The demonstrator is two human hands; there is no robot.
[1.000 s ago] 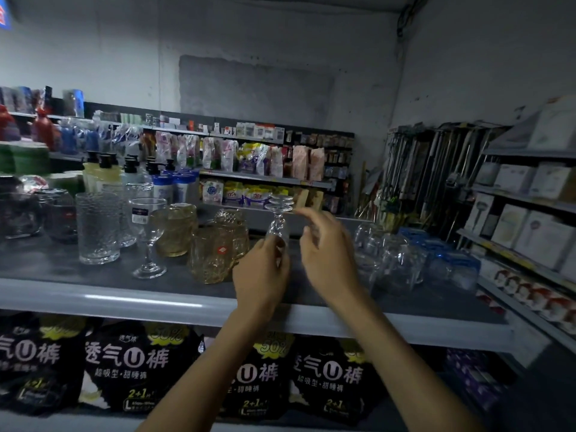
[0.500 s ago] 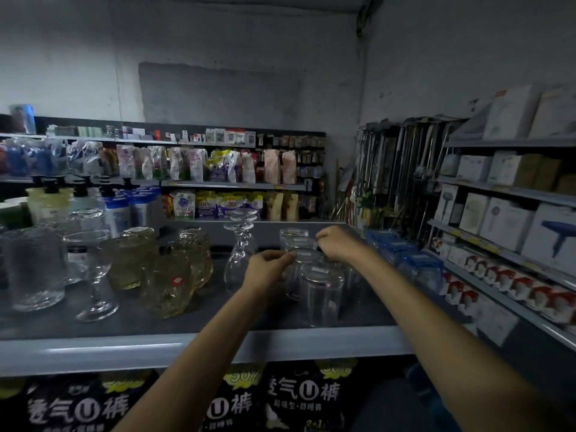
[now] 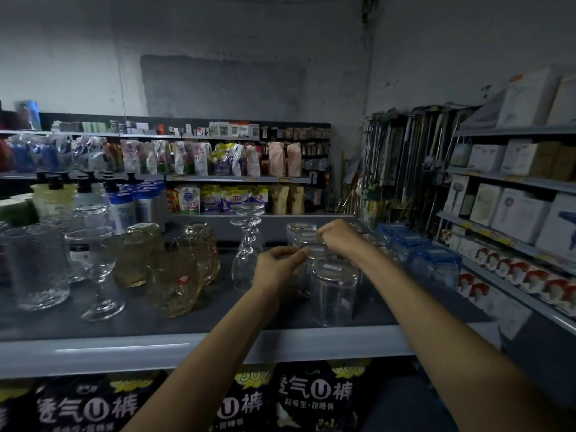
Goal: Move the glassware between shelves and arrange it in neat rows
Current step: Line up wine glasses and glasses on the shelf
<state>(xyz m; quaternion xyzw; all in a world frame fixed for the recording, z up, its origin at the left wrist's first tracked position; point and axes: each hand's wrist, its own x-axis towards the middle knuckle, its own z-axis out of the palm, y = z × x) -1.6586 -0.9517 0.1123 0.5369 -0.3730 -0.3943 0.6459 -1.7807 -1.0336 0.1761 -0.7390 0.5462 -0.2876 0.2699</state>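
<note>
Left fingers (image 3: 296,254) curled, thumb and fingertips pinching the upturned base of an inverted clear glass tumbler (image 3: 316,255) midway along its column. Right fingers (image 3: 325,236) bunched tight over the rear tumblers (image 3: 300,233); gripping or merely resting, cannot tell. Behind them, left hand (image 3: 277,269) and right hand (image 3: 341,236) close together, forearms reaching in over the grey metal shelf edge (image 3: 187,347).

Changed within the last second: tall inverted stemmed clear glass (image 3: 247,254), then held between both hands, now standing free on the shelf just left of the left hand, untouched. Both hands gone right to the tumbler cluster. Judged: stemmed glass placed, straightening of the tumbler column begun.

Tumblers plain, straight-sided, mouth down, pale stickers on the upturned bases, lined front to back. Front tumbler (image 3: 333,294) nearest the shelf edge, touching or nearly touching the pinched one.

Further out: amber patterned glass mugs (image 3: 174,285) and an upright stemmed wine glass (image 3: 93,266) to the left, blue-tinted glasses (image 3: 433,260) to the right.
</note>
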